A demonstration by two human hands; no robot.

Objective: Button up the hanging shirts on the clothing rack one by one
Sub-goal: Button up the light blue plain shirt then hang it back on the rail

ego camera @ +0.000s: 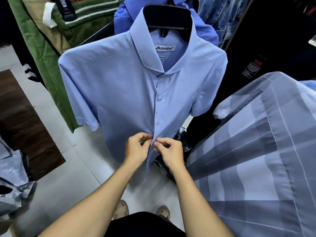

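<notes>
A light blue short-sleeved shirt [119,86] hangs in front of me on a black hanger [168,17]. Two buttons [160,98] on its placket look fastened, and the collar is open above them. My left hand [136,149] pinches the left edge of the placket low on the shirt. My right hand [171,151] pinches the right edge at the same height, fingertips meeting the left hand's. The button between my fingers is hidden. Below my hands the shirt front hangs loose.
A blue striped shirt [256,159] hangs close on the right. Green and beige garments [42,48] hang at the left, another blue shirt [123,17] behind. Plastic-wrapped items [12,177] lie at the lower left on the white tiled floor [71,168].
</notes>
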